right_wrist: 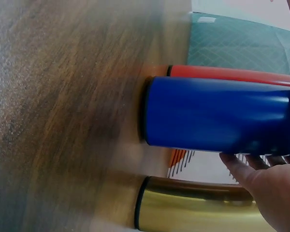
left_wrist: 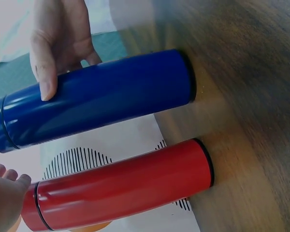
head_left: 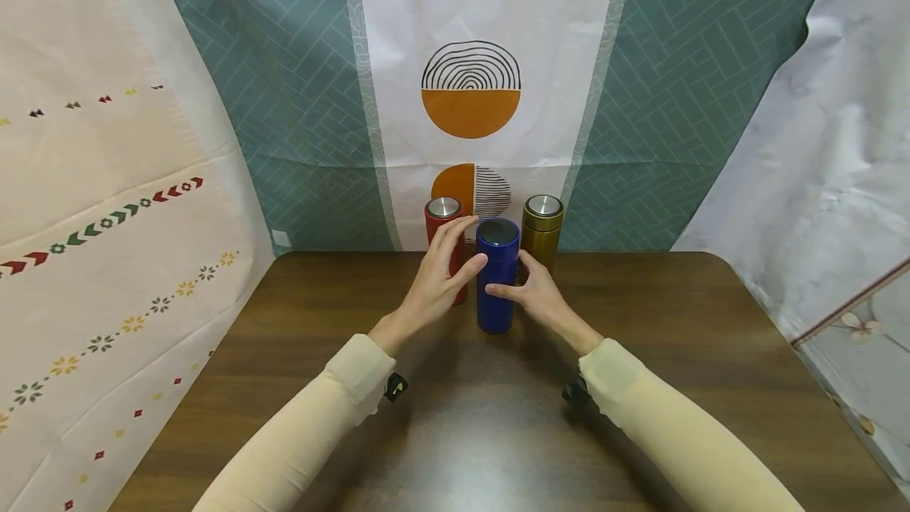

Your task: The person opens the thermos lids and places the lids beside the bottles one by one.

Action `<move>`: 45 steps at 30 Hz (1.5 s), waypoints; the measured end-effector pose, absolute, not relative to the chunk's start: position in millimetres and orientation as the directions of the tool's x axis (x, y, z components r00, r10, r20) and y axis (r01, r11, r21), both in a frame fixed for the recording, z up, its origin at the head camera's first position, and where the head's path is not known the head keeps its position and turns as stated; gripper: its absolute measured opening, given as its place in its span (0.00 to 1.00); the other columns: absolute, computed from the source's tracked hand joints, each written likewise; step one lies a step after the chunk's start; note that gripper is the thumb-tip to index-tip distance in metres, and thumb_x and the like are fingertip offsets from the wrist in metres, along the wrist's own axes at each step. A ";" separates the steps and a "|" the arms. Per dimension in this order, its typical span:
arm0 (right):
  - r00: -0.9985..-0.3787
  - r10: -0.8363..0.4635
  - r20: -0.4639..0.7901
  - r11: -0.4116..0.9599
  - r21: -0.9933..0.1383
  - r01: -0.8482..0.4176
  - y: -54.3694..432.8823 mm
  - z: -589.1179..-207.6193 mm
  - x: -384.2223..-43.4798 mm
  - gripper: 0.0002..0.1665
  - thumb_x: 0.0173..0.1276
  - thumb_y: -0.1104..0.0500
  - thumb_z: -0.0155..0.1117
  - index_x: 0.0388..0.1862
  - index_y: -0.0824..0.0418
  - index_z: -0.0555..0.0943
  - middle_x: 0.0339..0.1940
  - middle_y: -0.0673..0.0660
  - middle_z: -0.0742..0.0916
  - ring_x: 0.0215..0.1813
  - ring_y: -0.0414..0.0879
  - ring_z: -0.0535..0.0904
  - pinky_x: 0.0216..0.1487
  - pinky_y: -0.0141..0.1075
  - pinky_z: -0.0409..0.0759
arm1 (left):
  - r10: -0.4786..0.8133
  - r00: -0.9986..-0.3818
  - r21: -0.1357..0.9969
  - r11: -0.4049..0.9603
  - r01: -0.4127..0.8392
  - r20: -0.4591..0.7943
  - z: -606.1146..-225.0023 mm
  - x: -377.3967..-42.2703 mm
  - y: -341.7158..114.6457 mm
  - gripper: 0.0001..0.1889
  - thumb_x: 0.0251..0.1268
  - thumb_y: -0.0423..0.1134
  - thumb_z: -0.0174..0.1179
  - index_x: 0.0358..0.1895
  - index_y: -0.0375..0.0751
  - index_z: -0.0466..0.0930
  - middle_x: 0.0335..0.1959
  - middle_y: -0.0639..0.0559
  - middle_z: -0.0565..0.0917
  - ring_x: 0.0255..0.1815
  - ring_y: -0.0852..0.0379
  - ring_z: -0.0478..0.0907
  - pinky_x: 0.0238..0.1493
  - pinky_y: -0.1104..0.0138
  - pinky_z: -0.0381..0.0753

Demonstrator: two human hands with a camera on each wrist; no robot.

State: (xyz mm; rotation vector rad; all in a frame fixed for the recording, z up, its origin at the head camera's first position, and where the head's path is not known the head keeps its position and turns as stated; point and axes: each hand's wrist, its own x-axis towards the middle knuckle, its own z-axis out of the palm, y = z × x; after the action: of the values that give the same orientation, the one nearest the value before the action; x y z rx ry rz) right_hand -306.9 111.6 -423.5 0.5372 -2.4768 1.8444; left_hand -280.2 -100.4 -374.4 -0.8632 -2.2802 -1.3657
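Observation:
A blue thermos bottle point(head_left: 496, 291) with a dark top stands upright on the table between my hands. My right hand point(head_left: 540, 295) grips it from the right; its thumb point(left_wrist: 47, 79) lies across the blue side in the left wrist view. On the left, my left hand point(head_left: 434, 279) has its fingers extended near the blue bottle's top, in front of a red thermos bottle point(left_wrist: 125, 188). From the head, that red bottle is partly hidden behind this hand. A gold thermos bottle point(right_wrist: 198, 205) stands behind my right hand, its lower part covered in the head view.
The brown wooden table point(head_left: 490, 433) extends toward me and to both sides. Behind the bottles hangs a green and white patterned cloth point(head_left: 298, 101). A cream embroidered cloth point(head_left: 107, 204) lines the left, and a pale marbled cloth point(head_left: 839, 180) the right.

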 end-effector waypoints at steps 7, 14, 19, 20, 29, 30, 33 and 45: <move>-0.941 -0.273 0.202 0.279 -0.919 -0.279 116.5 -415.1 -296.3 0.47 0.63 0.54 0.80 0.76 0.62 0.68 0.72 0.64 0.77 0.74 0.63 0.71 0.74 0.64 0.66 | 0.328 -0.763 0.708 0.294 0.643 0.557 -370.9 -278.1 -100.8 0.31 0.79 0.45 0.58 0.81 0.46 0.61 0.78 0.47 0.64 0.78 0.49 0.61 0.79 0.48 0.61; -0.922 -0.319 0.218 0.278 -0.909 -0.311 121.3 -410.4 -287.8 0.48 0.63 0.52 0.80 0.77 0.61 0.68 0.72 0.63 0.79 0.75 0.62 0.71 0.75 0.65 0.62 | 0.366 -0.766 0.738 0.248 0.628 0.528 -366.8 -277.5 -101.7 0.33 0.79 0.48 0.59 0.81 0.48 0.60 0.77 0.44 0.65 0.78 0.43 0.63 0.79 0.50 0.60; -0.909 -0.355 0.220 0.269 -0.907 -0.325 124.9 -408.5 -284.6 0.48 0.64 0.53 0.80 0.78 0.60 0.68 0.73 0.62 0.78 0.77 0.61 0.67 0.78 0.67 0.55 | 0.407 -0.771 0.779 0.193 0.596 0.489 -362.8 -276.4 -101.6 0.39 0.76 0.59 0.59 0.82 0.50 0.58 0.79 0.46 0.65 0.79 0.52 0.63 0.80 0.53 0.60; -0.905 -0.362 0.221 0.266 -0.907 -0.328 125.6 -408.2 -284.1 0.48 0.64 0.53 0.80 0.78 0.60 0.67 0.73 0.62 0.78 0.78 0.61 0.67 0.78 0.67 0.54 | 0.416 -0.773 0.790 0.179 0.587 0.480 -361.7 -276.2 -101.5 0.40 0.75 0.60 0.60 0.82 0.50 0.57 0.79 0.47 0.66 0.79 0.54 0.63 0.80 0.53 0.60; -0.884 -0.417 0.211 0.228 -0.917 -0.326 130.0 -404.3 -277.3 0.49 0.63 0.52 0.80 0.79 0.59 0.67 0.74 0.61 0.78 0.75 0.62 0.70 0.74 0.66 0.64 | 0.507 -0.769 0.857 0.107 0.505 0.390 -356.4 -276.8 -102.0 0.42 0.72 0.55 0.65 0.82 0.49 0.57 0.81 0.51 0.63 0.82 0.49 0.58 0.80 0.45 0.55; -0.881 -0.424 0.210 0.219 -0.920 -0.325 130.4 -403.5 -276.3 0.49 0.63 0.53 0.80 0.79 0.60 0.67 0.74 0.62 0.77 0.75 0.63 0.70 0.74 0.66 0.64 | 0.514 -0.768 0.862 0.102 0.497 0.382 -356.2 -277.0 -102.0 0.43 0.71 0.57 0.66 0.82 0.50 0.57 0.81 0.51 0.63 0.82 0.48 0.58 0.80 0.44 0.56; -0.871 -0.443 0.213 0.201 -0.923 -0.328 131.8 -401.5 -273.6 0.49 0.63 0.53 0.80 0.79 0.60 0.67 0.74 0.61 0.78 0.75 0.63 0.70 0.73 0.67 0.64 | 0.538 -0.765 0.881 0.083 0.466 0.355 -357.0 -278.8 -101.6 0.47 0.66 0.63 0.67 0.82 0.51 0.58 0.81 0.53 0.63 0.81 0.45 0.60 0.78 0.43 0.61; -0.841 -0.503 0.199 0.150 -0.938 -0.312 136.1 -396.5 -267.4 0.44 0.62 0.57 0.80 0.75 0.61 0.71 0.68 0.59 0.82 0.71 0.58 0.75 0.72 0.60 0.71 | 0.610 -0.708 0.893 0.000 0.449 0.356 -352.2 -280.0 -98.8 0.38 0.69 0.48 0.70 0.79 0.48 0.66 0.74 0.49 0.73 0.75 0.45 0.70 0.76 0.43 0.64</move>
State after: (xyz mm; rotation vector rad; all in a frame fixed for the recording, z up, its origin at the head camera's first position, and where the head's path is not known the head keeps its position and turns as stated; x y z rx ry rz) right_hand -267.4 136.1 -396.5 0.8951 -2.4993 1.9658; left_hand -280.0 -98.8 -352.2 -1.2346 -2.3105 -1.9662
